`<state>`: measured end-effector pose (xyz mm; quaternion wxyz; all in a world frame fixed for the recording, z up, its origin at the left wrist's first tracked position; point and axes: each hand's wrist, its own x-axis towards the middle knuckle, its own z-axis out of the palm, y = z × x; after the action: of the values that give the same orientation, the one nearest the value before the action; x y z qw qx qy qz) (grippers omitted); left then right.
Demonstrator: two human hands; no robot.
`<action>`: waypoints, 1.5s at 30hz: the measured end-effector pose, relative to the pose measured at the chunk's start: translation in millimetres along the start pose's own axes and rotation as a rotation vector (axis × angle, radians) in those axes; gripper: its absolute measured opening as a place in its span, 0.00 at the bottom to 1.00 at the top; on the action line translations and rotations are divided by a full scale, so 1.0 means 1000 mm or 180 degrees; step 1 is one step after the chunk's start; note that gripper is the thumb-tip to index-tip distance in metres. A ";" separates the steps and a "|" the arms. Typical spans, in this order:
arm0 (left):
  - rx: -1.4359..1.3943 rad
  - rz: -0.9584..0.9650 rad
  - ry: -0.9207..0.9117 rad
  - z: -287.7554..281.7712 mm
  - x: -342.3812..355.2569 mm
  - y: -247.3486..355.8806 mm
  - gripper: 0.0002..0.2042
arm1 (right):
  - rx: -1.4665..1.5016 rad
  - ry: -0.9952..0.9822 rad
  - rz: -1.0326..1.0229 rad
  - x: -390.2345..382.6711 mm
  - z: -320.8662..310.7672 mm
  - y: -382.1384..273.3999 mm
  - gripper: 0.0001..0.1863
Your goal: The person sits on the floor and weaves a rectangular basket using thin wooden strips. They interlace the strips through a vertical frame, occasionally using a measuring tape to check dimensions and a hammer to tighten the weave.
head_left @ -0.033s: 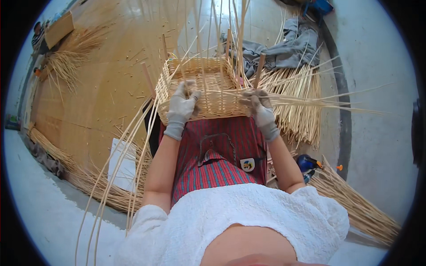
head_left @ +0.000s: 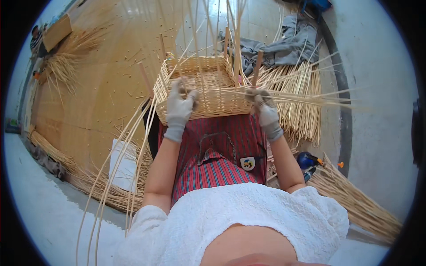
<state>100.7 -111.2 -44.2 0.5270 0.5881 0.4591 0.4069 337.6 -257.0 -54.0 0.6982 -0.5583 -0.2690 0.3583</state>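
A rectangular wicker basket, partly woven, rests on my lap with its open side up. Long upright canes rise from its walls, and wooden posts stand at its corners. My left hand, in a pale glove with greyish fingers, is closed over the near wall's rim, left of the middle; its fingertips are partly hidden among the canes. At the near right corner, my gloved right hand pinches a bunch of weaving strands that trail off to the right.
Loose cane bundles lie right of the basket, at the lower right and along the left. A grey cloth covers one bundle's far end. White paper lies at left. A blue-and-black tool sits by my right forearm.
The basket has shifted very slightly to the left. My left fingers have moved a little at the rim, and the strands trailing right sway.
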 end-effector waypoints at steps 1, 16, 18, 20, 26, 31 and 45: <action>-0.0063 0.0558 0.0414 0.003 -0.007 -0.001 0.13 | 0.0299 -0.0177 0.0010 -0.006 -0.019 0.003 0.09; 0.1869 -0.0234 -0.1418 0.079 0.022 0.008 0.22 | -0.0581 0.0163 -0.1517 0.055 0.035 -0.062 0.27; 0.1975 -0.0072 -0.1238 0.081 0.028 -0.004 0.24 | 0.0014 0.0959 -0.0447 0.005 -0.020 -0.027 0.23; 0.1706 -0.0158 -0.1151 0.083 0.017 -0.003 0.27 | -0.0309 0.0815 0.0424 -0.027 -0.034 -0.007 0.16; 0.1346 0.1549 -0.0125 0.001 -0.051 -0.033 0.26 | -0.0056 -0.0637 0.0145 -0.048 0.095 0.001 0.14; 0.2478 0.0853 0.0710 -0.105 -0.050 -0.080 0.31 | -0.1229 -0.0965 -0.0016 0.015 0.248 0.016 0.46; 0.3240 0.0364 -0.0102 -0.121 -0.015 -0.053 0.37 | 0.0219 -0.0553 -0.0164 0.051 0.297 0.077 0.39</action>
<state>-25.2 -95.2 -82.8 0.1577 0.8005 0.5581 0.1510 122.8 -32.7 -61.7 0.7000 -0.4937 -0.3304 0.3964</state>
